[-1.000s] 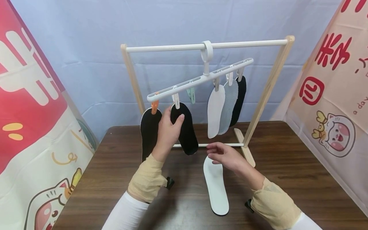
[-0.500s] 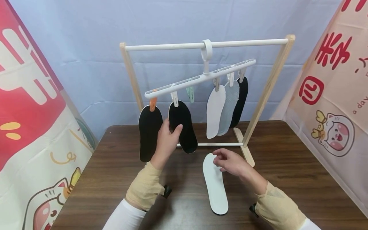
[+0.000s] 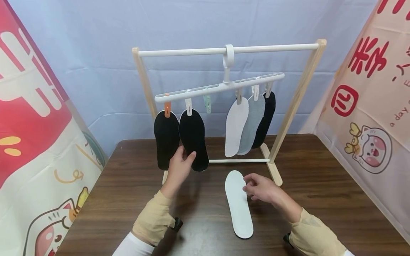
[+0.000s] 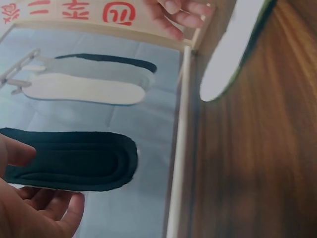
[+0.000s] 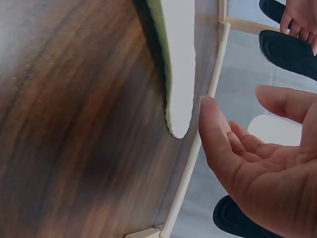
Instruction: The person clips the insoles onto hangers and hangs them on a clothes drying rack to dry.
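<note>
Two black insoles (image 3: 193, 138) clipped at left of hanger (image 3: 217, 89) — left hand (image 3: 179, 170) pinching the right one's lower edge, thumb in front. Farther right, white insole (image 3: 238, 206) flat on table (image 3: 320, 199); right hand (image 3: 261, 187) loosely curled just beside its far end — contact unclear.

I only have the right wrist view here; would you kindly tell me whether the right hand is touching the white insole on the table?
Observer: The head view shows the right hand at the edge of the white insole, fingers loosely curled; actual contact is unclear.
Operator: Thank you. What is the left hand doing?
Observer: The left hand holds the lower end of a hanging black insole.
Operator: Is any clip free on the hanger?
Observer: Yes, the green clip on the white hanger holds nothing.
</note>
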A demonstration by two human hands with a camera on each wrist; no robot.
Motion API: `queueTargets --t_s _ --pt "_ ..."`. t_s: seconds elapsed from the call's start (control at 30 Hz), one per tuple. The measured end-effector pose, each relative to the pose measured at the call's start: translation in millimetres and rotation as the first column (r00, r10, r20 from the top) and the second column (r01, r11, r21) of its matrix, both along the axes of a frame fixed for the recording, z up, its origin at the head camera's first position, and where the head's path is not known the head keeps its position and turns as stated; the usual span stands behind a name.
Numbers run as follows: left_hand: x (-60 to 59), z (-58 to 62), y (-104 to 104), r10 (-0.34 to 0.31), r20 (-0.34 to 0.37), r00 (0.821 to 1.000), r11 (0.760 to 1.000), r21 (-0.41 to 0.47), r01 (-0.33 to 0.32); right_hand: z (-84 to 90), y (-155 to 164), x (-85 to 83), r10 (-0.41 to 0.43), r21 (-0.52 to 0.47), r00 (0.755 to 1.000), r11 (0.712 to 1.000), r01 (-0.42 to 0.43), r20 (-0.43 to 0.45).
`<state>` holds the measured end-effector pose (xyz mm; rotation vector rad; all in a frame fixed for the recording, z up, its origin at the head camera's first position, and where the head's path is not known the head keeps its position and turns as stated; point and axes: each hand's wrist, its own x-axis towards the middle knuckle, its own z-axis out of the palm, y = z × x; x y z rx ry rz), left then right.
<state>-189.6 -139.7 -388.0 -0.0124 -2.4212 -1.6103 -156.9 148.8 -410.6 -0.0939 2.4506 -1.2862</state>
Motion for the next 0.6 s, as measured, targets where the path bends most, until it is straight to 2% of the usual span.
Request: queueTargets --t_s 0.3,0.6 --pt "0.4 -11.7 -6.9 -0.006 0.065 0.998 1.000 0.001 0.006 -12.3 -1.4 5.8 0.000 0.092 1.000 0.996 -0.001 0.015" --pt "-0.5 -19.3 -9.7 -0.041 0.096 0.995 0.999 0.008 0.040 -20.9 -2.6 8.4 -0.016 0.182 0.999 0.983 0.010 0.034"
